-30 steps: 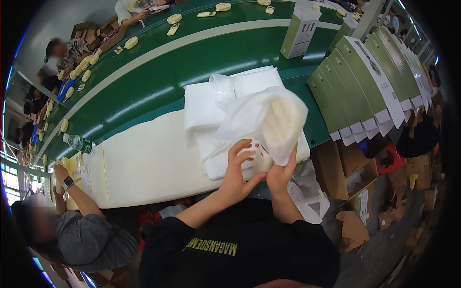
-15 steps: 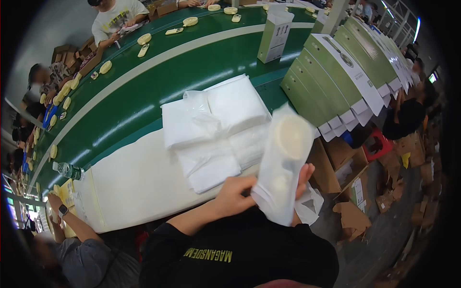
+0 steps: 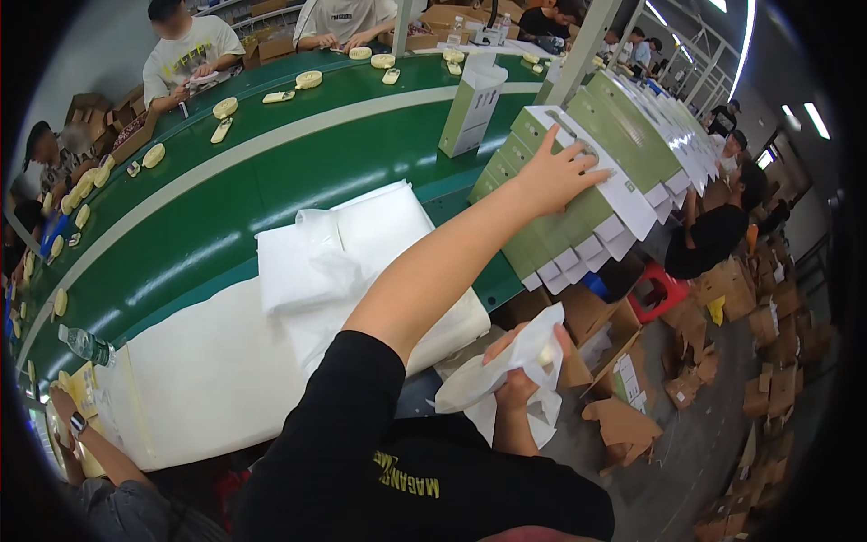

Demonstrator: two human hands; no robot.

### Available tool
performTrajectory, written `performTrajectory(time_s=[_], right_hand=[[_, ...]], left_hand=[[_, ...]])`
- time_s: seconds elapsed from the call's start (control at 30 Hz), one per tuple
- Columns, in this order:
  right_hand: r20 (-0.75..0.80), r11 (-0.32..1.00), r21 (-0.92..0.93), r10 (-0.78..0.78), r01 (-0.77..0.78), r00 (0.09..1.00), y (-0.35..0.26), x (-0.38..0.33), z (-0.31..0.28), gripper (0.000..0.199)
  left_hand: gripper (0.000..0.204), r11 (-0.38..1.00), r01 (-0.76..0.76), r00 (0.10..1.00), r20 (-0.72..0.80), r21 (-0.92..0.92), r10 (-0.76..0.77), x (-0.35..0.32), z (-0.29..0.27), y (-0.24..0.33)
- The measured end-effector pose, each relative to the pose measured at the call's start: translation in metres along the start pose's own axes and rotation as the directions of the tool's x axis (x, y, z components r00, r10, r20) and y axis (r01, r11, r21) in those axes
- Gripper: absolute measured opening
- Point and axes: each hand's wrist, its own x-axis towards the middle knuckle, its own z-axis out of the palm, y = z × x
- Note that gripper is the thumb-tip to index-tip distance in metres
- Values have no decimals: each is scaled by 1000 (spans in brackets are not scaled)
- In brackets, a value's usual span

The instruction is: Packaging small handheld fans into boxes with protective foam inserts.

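My left hand [image 3: 558, 176] reaches out to the far right. Its fingers are spread over the white face of a green-and-white carton [image 3: 528, 194] at the near end of a row, touching or just above it; which I cannot tell. Low in front of my body, my right hand [image 3: 517, 387] is closed around a translucent white bag [image 3: 474, 384]. Part of a cream handheld fan [image 3: 547, 352] shows through the plastic; the rest is hidden. Under my left forearm lies a stack of flat white bags [image 3: 302, 257], partly covered by the arm.
A green conveyor belt [image 3: 298, 154] curves across, carrying several cream fan parts [image 3: 309, 79]. An upright carton [image 3: 474, 104] stands on it. A plastic bottle [image 3: 86, 345] lies at the left by a co-worker's arm [image 3: 108, 452]. Cardboard boxes [image 3: 623, 334] and a red stool [image 3: 657, 291] sit at right.
My left hand has let go of the bagged fan and stretched out to the cartons. The bagged fan has dropped lower, in my right hand alone. The view has shifted rightward.
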Motion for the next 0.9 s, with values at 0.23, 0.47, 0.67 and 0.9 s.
performTrajectory(time_s=[0.23, 0.47, 0.67, 0.9], right_hand=[[-272, 826, 527, -60, 201, 960, -30, 102, -52, 44], [-316, 823, 73, -517, 564, 795, -13, 205, 5, 26], [413, 477, -664, -408, 576, 814, 17, 189, 66, 59], [503, 599, -758, 288, 257, 815, 114, 51, 25, 54]], left_hand=[[75, 995, 84, 969, -230, -46, -92, -45, -38, -2], [59, 893, 291, 913, -178, -345, -366, -97, -113, -21], [60, 640, 469, 751, -105, -609, -651, -147, -143, -73], [65, 406, 736, 503, 35, -542, -864, -249, -79, -168]])
